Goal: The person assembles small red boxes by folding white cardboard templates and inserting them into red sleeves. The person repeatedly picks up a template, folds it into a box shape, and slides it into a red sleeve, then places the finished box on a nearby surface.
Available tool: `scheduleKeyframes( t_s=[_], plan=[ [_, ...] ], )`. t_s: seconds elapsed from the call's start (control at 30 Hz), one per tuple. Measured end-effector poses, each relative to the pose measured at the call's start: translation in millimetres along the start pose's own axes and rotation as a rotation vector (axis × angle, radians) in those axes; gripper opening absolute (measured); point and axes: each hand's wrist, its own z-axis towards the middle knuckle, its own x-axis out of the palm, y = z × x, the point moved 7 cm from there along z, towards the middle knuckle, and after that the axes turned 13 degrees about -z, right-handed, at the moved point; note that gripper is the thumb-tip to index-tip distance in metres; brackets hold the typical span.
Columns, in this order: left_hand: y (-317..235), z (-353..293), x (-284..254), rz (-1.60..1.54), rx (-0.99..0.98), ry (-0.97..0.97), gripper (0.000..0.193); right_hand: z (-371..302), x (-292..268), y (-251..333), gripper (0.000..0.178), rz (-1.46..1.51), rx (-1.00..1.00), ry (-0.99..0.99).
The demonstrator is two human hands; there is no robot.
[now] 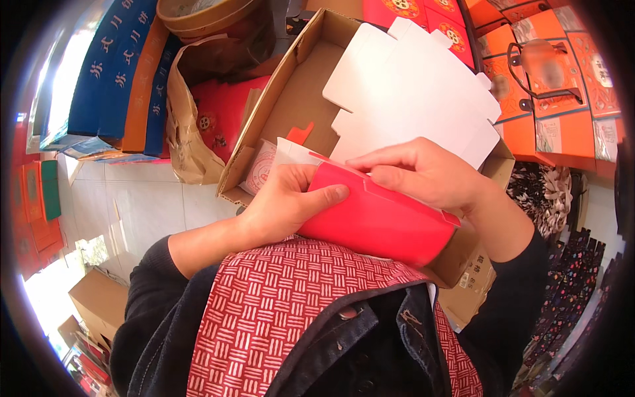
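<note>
Hidden/unclear: near edge of the red folding carton [377,218] is cut off behind the person's red patterned apron [264,317]. Left palm not visible, only the back of the hand and the thumb. Fingertips of the right hand [423,173] curl over the carton's far fold, so the contact underneath is out of sight. An orange gift box [549,73] at far right has a blurred patch on it. Lens rim darkens all corners.

Edges/room: an open brown cardboard box [291,99] sits just beyond the hands, its flaps up on the left and far sides. A white die-cut blank [410,92] stands tilted inside it and rises over its right wall. Stacked blue boxes [112,66] and a crumpled paper bag [188,132] crowd the far left. Bare pale floor tiles [139,205] lie to the left of the forearm. A dark floral fabric [549,192] fills the right side.

Thing vs hands: the carton is held centre frame, close to the chest, in front of the brown box. Left hand [284,202] grips its left end, thumb pressed flat on the red face. Right hand grasps the far right edge from above, fingers bent over the fold. Both hands are closed on it, carton between them.
</note>
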Motion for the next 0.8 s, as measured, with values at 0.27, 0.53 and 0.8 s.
scheduleKeyframes(
  t_s=[0.27,0.53,0.8],
  plan=[
    [4.2,-1.1,-5.0,-0.029,0.086,0.0,0.026,-17.2,9.3,13.9,0.044,-0.301,-0.097,0.038],
    [-1.1,-5.2,-2.1,0.024,0.086,0.038,0.026,-0.1,8.2,4.6,0.04,-0.322,0.045,-0.155],
    [-3.2,-8.5,1.1,0.01,0.074,0.026,0.023,-7.7,16.7,15.0,0.039,-0.413,-0.108,-0.305]
  ],
)
